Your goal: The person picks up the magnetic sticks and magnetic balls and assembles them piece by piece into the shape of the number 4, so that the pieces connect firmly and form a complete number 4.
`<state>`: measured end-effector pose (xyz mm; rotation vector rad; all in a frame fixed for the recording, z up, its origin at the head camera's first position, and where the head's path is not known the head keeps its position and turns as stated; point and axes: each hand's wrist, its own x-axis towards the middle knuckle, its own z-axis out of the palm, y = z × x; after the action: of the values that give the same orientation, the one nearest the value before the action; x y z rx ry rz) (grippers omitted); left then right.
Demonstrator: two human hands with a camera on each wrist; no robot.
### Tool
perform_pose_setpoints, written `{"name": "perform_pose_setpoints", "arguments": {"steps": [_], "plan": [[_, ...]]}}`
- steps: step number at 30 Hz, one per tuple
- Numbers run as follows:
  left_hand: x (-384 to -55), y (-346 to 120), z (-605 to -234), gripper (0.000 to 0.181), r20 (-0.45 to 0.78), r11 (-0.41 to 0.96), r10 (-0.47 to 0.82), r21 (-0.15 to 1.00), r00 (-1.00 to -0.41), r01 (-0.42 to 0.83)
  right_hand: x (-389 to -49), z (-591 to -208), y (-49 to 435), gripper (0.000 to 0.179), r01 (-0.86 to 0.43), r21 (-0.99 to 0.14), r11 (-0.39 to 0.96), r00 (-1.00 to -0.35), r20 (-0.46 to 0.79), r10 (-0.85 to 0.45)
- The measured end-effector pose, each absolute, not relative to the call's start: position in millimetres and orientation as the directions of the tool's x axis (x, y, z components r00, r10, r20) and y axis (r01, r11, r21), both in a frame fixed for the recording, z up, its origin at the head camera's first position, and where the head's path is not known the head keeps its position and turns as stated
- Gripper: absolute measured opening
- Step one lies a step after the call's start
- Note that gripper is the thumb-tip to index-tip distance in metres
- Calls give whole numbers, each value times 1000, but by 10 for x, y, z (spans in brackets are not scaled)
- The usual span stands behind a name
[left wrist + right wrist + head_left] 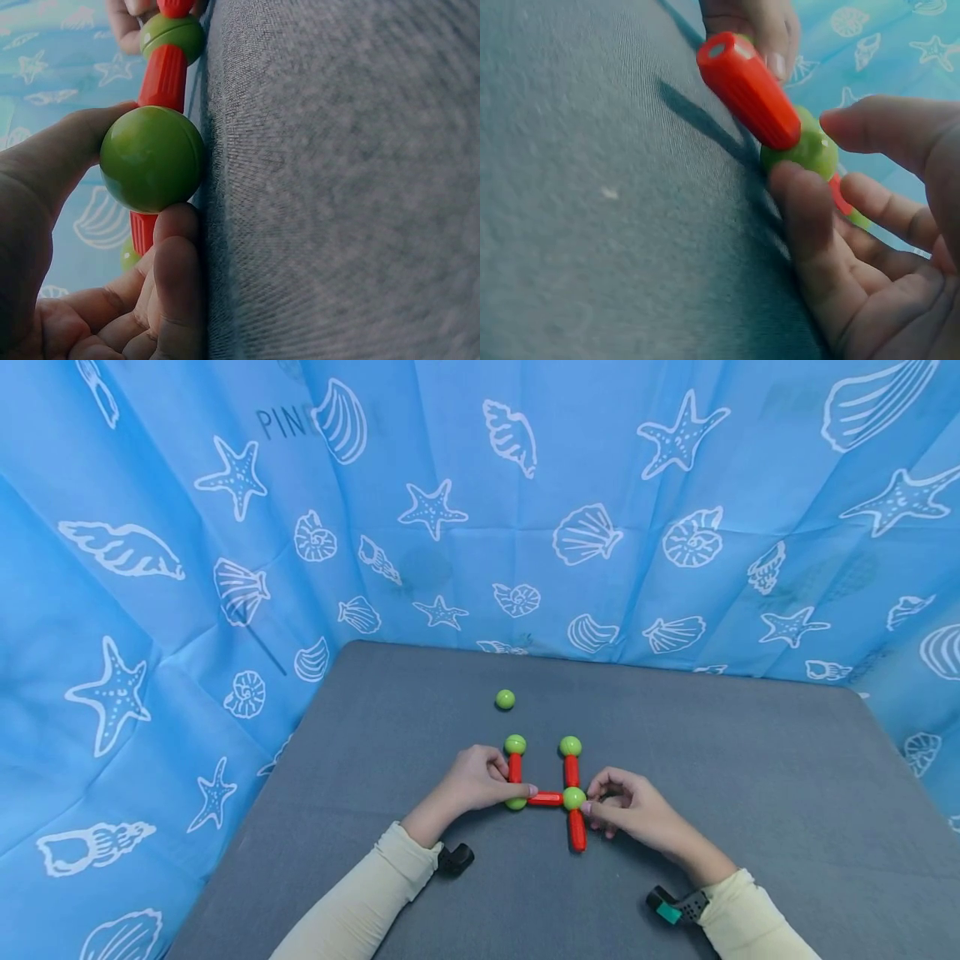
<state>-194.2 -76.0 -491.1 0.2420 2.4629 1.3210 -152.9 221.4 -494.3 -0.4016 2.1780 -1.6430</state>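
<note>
Red sticks and green balls form a flat joined shape on the grey table. My left hand (478, 782) pinches its left corner, with the thumb along the crosswise red stick (546, 798) and the fingers by the upright left stick (515, 768). The corner green ball (152, 159) sits between thumb and fingers. My right hand (633, 806) has its fingertips right at the middle green ball (810, 148), fingers loosely bent and thumb apart from them. From that ball a red stick (572, 770) points away and another (577, 832) points toward me, its near end bare.
Green balls cap the far ends of the left (515, 744) and right (570, 746) upright sticks. A loose green ball (506, 699) lies farther back on the table (750, 760). A blue curtain (480, 527) with white sea shapes hangs behind and at the left.
</note>
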Motion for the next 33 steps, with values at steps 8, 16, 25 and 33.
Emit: {"name": "perform_pose_setpoints", "arguments": {"steps": [8, 16, 25, 33], "plan": [[-1943, -742, -4905, 44, -206, 539, 291, 842, -934, -17, -1612, -4987, 2233, 27, -88, -959, 268, -876, -54, -479], [-1932, -741, -4898, 45, -218, 524, 262, 850, -940, -52, -1656, -5020, 2242, 23, -117, -951, 286, -870, -41, -492], [-1961, -757, -4915, 48, -199, 468, 239, 881, -950, -67, -1726, -4977, 2215, 26, -85, -935, 345, -895, -81, -439], [-1987, -774, -4924, 47, -155, 426, 284, 905, -946, -20, -1826, -4966, 2215, 23, -129, -916, 381, -897, -56, -439]]}}
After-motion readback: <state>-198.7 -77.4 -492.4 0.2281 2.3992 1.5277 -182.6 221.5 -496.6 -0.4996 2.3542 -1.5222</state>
